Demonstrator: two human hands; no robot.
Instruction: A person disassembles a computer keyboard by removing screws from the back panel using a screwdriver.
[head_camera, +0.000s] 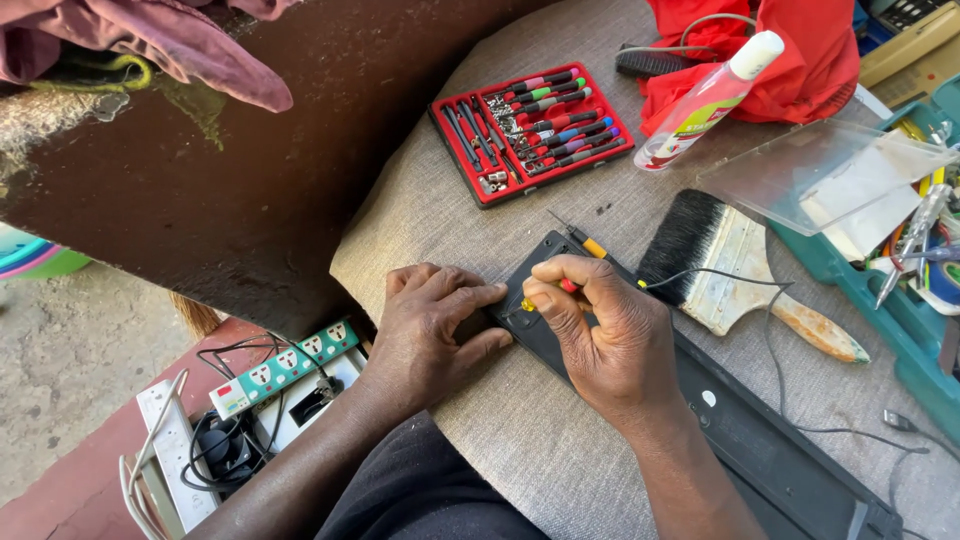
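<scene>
At the far left we see power strips (285, 368) with tangled black cables, low beside the desk (480, 200), whose top is covered in grey cloth. Moving right, our left hand (432, 325) lies flat, fingers spread and loosely open, pressing down on the near end of a long black flat device (760, 440); it grips nothing. The device is matte black, slim, with a rounded corner, and runs diagonally from the middle of the desk toward the lower right edge. Our right hand (600, 335) is curled closed around a small screwdriver (548, 293) with a red and yellow handle, its tip set against the device's top face near that corner. Above, an open red case of precision screwdrivers (532, 132) lies well apart. Just right of the device lies a wide paintbrush (735, 270) with black bristles, then a clear spray bottle (708, 100) resting on red cloth (800, 50), and a teal toolbox (900, 320).
</scene>
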